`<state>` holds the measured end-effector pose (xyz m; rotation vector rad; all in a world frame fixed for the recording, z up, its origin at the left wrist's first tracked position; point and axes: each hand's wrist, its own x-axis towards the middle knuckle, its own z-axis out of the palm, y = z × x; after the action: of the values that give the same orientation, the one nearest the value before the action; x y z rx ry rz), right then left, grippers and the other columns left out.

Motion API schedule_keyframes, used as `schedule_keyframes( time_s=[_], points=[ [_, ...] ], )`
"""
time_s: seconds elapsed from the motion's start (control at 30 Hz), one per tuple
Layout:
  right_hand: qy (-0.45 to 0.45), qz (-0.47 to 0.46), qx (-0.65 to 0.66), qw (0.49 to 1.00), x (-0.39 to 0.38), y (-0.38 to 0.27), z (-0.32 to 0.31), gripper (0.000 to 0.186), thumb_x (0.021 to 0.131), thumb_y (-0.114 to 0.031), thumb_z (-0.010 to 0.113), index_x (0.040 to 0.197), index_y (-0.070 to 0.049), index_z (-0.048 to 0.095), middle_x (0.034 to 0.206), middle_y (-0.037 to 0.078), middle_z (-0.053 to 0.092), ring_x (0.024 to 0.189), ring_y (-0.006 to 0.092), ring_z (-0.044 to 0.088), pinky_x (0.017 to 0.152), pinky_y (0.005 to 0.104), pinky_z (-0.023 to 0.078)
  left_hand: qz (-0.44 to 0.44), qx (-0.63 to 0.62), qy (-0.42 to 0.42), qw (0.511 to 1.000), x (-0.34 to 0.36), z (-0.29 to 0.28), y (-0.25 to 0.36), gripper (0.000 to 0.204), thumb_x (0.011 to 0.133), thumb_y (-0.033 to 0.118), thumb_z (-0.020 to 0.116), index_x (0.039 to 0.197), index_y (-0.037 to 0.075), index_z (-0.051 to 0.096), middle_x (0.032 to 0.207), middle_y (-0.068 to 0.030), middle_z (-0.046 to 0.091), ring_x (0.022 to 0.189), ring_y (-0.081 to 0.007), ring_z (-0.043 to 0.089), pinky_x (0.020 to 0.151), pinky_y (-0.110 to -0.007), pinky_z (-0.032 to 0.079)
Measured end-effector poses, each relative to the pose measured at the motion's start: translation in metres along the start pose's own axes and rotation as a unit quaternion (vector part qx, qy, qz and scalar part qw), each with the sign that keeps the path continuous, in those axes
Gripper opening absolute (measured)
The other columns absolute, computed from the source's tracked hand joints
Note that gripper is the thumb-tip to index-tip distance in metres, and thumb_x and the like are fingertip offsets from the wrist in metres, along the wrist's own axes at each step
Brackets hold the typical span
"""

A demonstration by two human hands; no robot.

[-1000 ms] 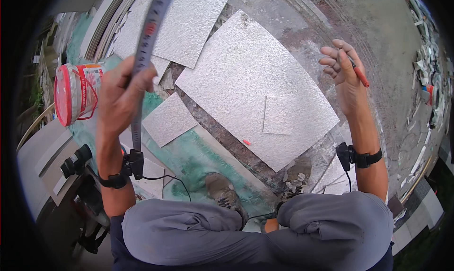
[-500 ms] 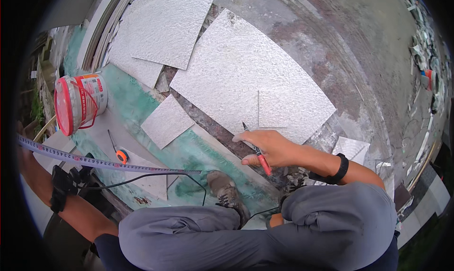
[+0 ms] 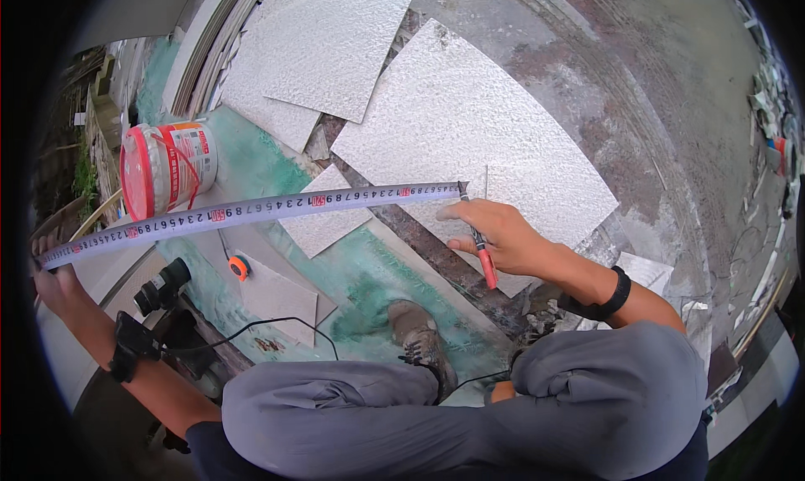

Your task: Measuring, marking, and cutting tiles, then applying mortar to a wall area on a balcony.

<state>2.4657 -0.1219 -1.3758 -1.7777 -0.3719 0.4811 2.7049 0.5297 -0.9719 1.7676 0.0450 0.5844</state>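
Squarely at the left stands a white bucket (image 3: 180, 164) with red printing, a red handle and a red rim turned toward the outer edge of the view; its contents are hidden. Far off at the right sits a small red-and-blue object (image 3: 780, 156), too small to tell whether it is a container.

As for edges, the big textured panel (image 3: 503, 104) lies slantwise in the middle, its right corner reaching toward grey ground (image 3: 671, 70) that spreads out beyond it. A narrow dark gap parts it from the upper panel (image 3: 344, 45), and another runs between it and the small panel (image 3: 319, 234), which lies on green-stained ground (image 3: 360, 284). Stacked boards (image 3: 210, 53) border the upper left.

The tape (image 3: 277, 206) stretches across all this — over the small panel, with its tip above the big one. The left hand (image 3: 57, 284), far out at the left, grips the tape between its fingers. The right hand (image 3: 495, 234) grasps a red-and-black marker (image 3: 485, 263), its upper end at the tape's tip; whether those fingers also touch the tape, I cannot tell. Below the tape, an orange round object (image 3: 240, 268) and a black cylindrical object (image 3: 162, 286) sit well apart from the right hand, and a shoe (image 3: 415, 334) rests on the green patch.
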Motion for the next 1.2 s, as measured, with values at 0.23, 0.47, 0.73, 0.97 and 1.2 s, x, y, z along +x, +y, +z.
schedule_keyframes(
  time_s=[0.23, 0.47, 0.73, 0.97, 1.2],
  points=[
    [0.244, 0.001, -0.116, 0.963, -0.018, 0.019, -0.046, 0.036, 0.084, -0.015, 0.074, 0.115, -0.008, 0.057, 0.088, 0.013, 0.062, 0.079, 0.0289, 0.062, 0.067, 0.0377, 0.048, -0.169, 0.02, 0.177, 0.969, -0.112, -0.039, -0.128, 0.018, 0.102, 0.02, 0.044, 0.092, 0.005, 0.046, 0.083, -0.0064, 0.048, 0.072, -0.0194, 0.046, 0.069, -0.034, 0.041],
    [0.078, 0.069, 0.035, 0.994, -0.012, 0.037, -0.028, 0.026, 0.09, -0.019, 0.069, 0.112, -0.006, 0.061, 0.089, 0.012, 0.065, 0.081, 0.0218, 0.064, 0.071, 0.0329, 0.049, -0.22, 0.02, 0.302, 0.927, -0.2, -0.117, -0.197, 0.011, 0.099, 0.016, 0.049, 0.093, 0.008, 0.044, 0.076, -0.0046, 0.047, 0.068, -0.019, 0.048, 0.065, -0.034, 0.045],
    [0.014, 0.182, 0.296, 0.938, -0.028, 0.032, -0.018, 0.015, 0.092, -0.012, 0.066, 0.102, -0.002, 0.061, 0.081, 0.007, 0.064, 0.07, 0.0131, 0.061, 0.063, 0.0294, 0.047, -0.272, -0.006, 0.369, 0.889, -0.302, -0.149, -0.265, 0.008, 0.096, 0.009, 0.052, 0.097, 0.01, 0.044, 0.078, -0.0052, 0.049, 0.068, -0.0199, 0.052, 0.063, -0.031, 0.048],
    [0.155, 0.226, 0.301, 0.913, -0.029, 0.031, -0.014, 0.013, 0.091, -0.007, 0.067, 0.095, -0.001, 0.056, 0.084, 0.006, 0.062, 0.073, 0.0133, 0.065, 0.062, 0.0272, 0.051, -0.333, 0.004, 0.46, 0.823, -0.356, -0.11, -0.322, 0.005, 0.096, 0.011, 0.051, 0.095, 0.009, 0.047, 0.08, -0.005, 0.05, 0.072, -0.0196, 0.053, 0.066, -0.033, 0.05],
    [0.129, 0.274, 0.429, 0.851, -0.013, 0.01, -0.016, 0.012, 0.089, -0.001, 0.065, 0.093, -0.004, 0.054, 0.085, 0.006, 0.061, 0.071, 0.0137, 0.066, 0.062, 0.0269, 0.051, -0.343, 0.014, 0.393, 0.853, -0.321, -0.166, -0.285, 0.017, 0.096, 0.015, 0.055, 0.107, 0.003, 0.05, 0.091, -0.0089, 0.058, 0.084, -0.0222, 0.059, 0.08, -0.037, 0.051]
  ],
)
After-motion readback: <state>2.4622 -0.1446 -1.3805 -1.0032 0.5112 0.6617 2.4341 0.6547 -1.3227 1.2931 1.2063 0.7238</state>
